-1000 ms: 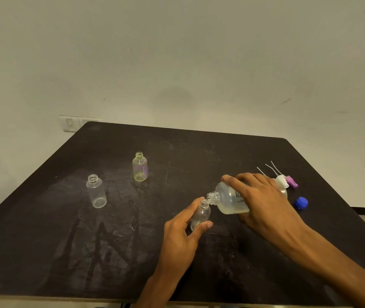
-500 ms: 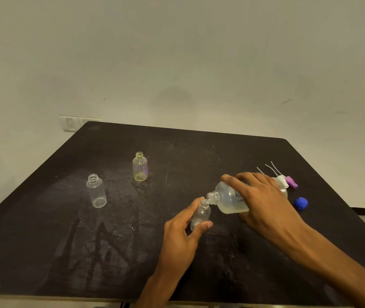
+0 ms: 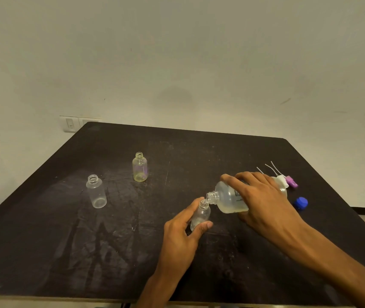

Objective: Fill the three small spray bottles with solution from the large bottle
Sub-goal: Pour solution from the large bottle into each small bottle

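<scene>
My right hand [image 3: 263, 203] grips the large clear bottle [image 3: 227, 200], tipped on its side with its open neck at the mouth of a small clear bottle [image 3: 201, 213]. My left hand [image 3: 181, 232] holds that small bottle between thumb and fingers, slightly tilted, on the black table [image 3: 66, 252]. Pale liquid lies in the large bottle's lower side. Two other small open bottles stand upright to the left: a yellowish one [image 3: 140, 167] and a clear one [image 3: 96, 194].
Spray pump heads, white [image 3: 281, 180] and purple [image 3: 291, 182], with thin dip tubes lie at the table's right side behind my right hand. A blue cap [image 3: 301, 202] lies next to them. A wall switch plate [image 3: 72, 125] sits behind the far left corner.
</scene>
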